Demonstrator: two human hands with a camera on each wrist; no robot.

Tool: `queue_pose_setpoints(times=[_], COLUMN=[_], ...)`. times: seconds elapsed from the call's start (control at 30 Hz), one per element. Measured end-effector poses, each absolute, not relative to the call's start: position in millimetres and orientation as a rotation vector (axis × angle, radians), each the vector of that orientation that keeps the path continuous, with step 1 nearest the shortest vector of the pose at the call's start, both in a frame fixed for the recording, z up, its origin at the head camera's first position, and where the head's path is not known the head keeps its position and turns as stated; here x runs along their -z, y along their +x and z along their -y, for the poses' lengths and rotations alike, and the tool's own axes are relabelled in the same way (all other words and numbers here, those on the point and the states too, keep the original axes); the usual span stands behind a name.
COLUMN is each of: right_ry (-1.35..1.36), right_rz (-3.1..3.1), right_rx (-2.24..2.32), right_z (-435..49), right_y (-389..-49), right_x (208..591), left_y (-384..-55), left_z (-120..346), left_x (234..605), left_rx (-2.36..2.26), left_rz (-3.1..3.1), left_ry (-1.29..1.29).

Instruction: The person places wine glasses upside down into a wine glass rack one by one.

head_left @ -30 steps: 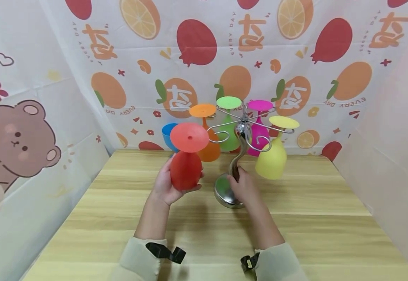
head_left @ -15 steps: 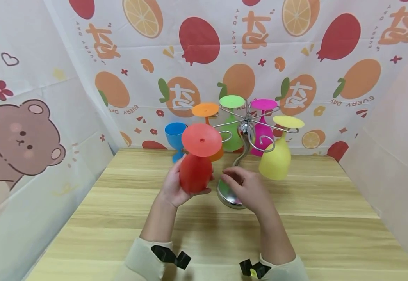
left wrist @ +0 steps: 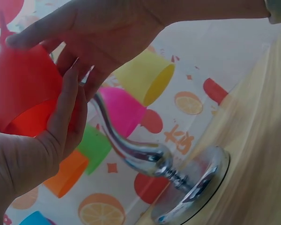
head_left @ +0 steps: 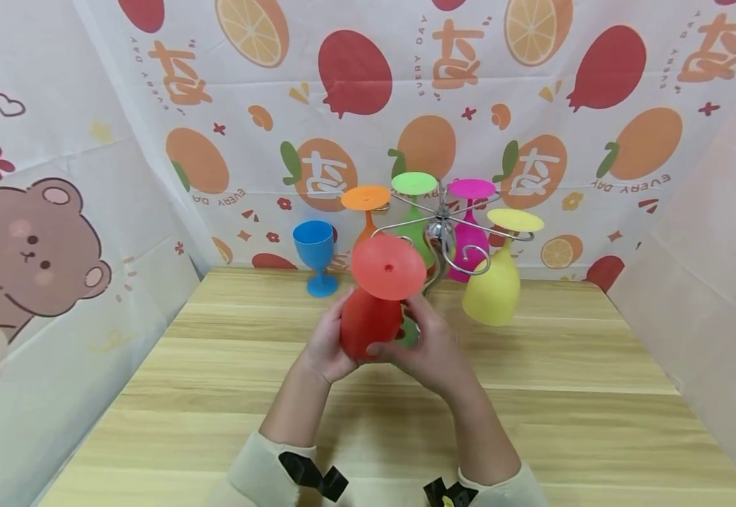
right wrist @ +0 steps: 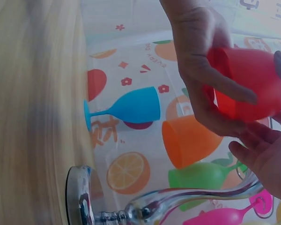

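Observation:
In the head view a red plastic goblet [head_left: 370, 324] is upside down, its round foot facing up, above the table. My left hand [head_left: 328, 345] holds its bowl from the left, fingers around it. My right hand [head_left: 427, 352] is on the bowl's right side, thumb and fingers touching it. Behind stands a chrome stemware rack [head_left: 441, 229] with curled arms. Hanging inverted from it are an orange goblet [head_left: 366, 198], a green goblet [head_left: 415, 184], a magenta goblet [head_left: 469, 243] and a yellow goblet [head_left: 492, 289]. The hands and red goblet hide much of the rack's stand and base.
A blue goblet [head_left: 314, 245] stands upright at the back left of the wooden table [head_left: 215, 380]. Fruit-print cloth [head_left: 355, 77] hangs along the back edge. A bear-print cloth [head_left: 32, 253] lines the left side. The chrome base [left wrist: 196, 187] shows in the left wrist view.
My right hand has left the rack's stem and come onto the red goblet. The left hand has brought the goblet right and slightly lower, and the standing blue goblet is fully visible.

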State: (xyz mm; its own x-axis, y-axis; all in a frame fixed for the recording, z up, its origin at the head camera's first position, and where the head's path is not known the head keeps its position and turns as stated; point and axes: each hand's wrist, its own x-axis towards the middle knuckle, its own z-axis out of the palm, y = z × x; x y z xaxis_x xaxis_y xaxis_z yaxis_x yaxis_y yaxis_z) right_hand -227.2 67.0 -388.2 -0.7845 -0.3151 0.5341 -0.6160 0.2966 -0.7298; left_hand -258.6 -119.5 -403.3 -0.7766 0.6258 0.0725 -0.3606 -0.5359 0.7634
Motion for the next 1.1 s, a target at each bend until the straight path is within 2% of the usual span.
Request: queue_pose_setpoints(times=[0.57,1.1], right_ry=[0.899,0.676], right_rz=[2.179,2.376], right_rx=[-1.578,-1.647], right_z=[-72.3,-94.4], right_y=[-225.4,-216.9], right_x=[386.2,373.7], left_y=[-256.0,-241.5], left_z=[109.0,101.4], left_x=[405.0,387.6], left_rx=[-2.350,-2.235], left_rz=[-1.341,-1.971], left_ry=[0.446,0.766])
